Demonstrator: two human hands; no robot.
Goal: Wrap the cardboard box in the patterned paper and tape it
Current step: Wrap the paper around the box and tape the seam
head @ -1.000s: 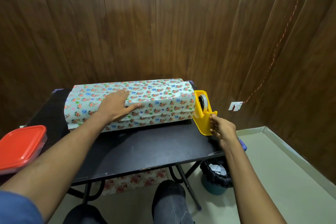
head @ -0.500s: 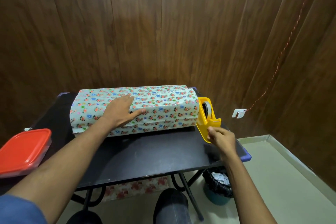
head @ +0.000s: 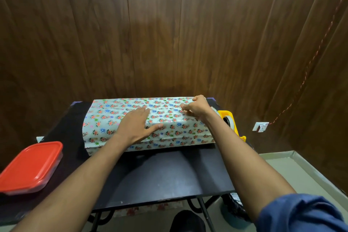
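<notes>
The left hand (head: 136,126) lies flat on the box (head: 148,124), fingers straight and spread, palm pressing the paper (head: 105,120) over the near top edge, thumb pointing toward 3 o'clock along the front face. The right hand (head: 195,108) sits at 2 o'clock from it, on the box's top near the right end, fingers curled and pinched together against the paper; whether a strip of tape is between them cannot be told.

The box, fully covered in floral paper, lies lengthwise across the far half of the black tabletop (head: 163,175), a paper seam running along its front face.

Just past the box's right end, at 3 o'clock, stands a yellow dispenser (head: 228,118) with a tape roll, partly hidden by the right forearm. At 8 o'clock, at the tabletop's left edge, rests a container with a red lid (head: 31,165).
</notes>
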